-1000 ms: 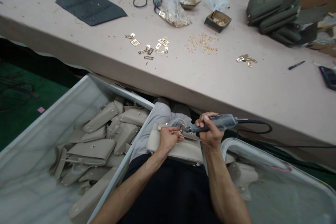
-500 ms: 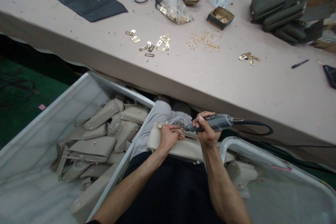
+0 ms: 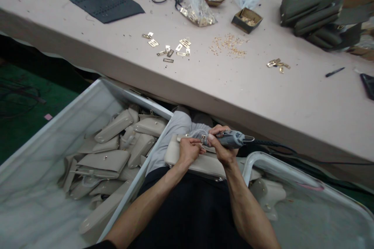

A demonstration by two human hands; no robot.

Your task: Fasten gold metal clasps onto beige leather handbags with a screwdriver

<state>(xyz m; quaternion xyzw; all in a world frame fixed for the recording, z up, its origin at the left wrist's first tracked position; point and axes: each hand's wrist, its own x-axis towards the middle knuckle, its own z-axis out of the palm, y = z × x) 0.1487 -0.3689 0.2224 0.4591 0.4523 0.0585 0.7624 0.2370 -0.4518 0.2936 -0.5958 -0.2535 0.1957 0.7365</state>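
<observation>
A beige handbag (image 3: pixel 210 165) lies across my lap. My left hand (image 3: pixel 189 150) is closed on it, with fingertips pinched beside a small gold-coloured metal fitting (image 3: pixel 203 139). Exactly what lies between those fingertips is hidden. My right hand (image 3: pixel 223 149) is wrapped round a grey electric screwdriver (image 3: pixel 230 139), held nearly level. Its front end points left at the fitting and is very close to it; fingers cover the tip, so I cannot tell if they touch. A dark cord trails off to the right.
A white bin (image 3: pixel 32 159) at left holds several beige bags (image 3: pixel 102 163); another bin (image 3: pixel 306 177) stands at right. On the table (image 3: pixel 248 89) lie gold plates (image 3: pixel 182 44), scattered screws (image 3: pixel 229 44), a small box (image 3: pixel 247 20), a pen (image 3: pixel 334 72) and dark bags (image 3: pixel 309 11).
My right hand has moved left with the screwdriver, bringing its front end closer to the metal fitting. My left hand stays at the same place on the bag. The view has shifted slightly.
</observation>
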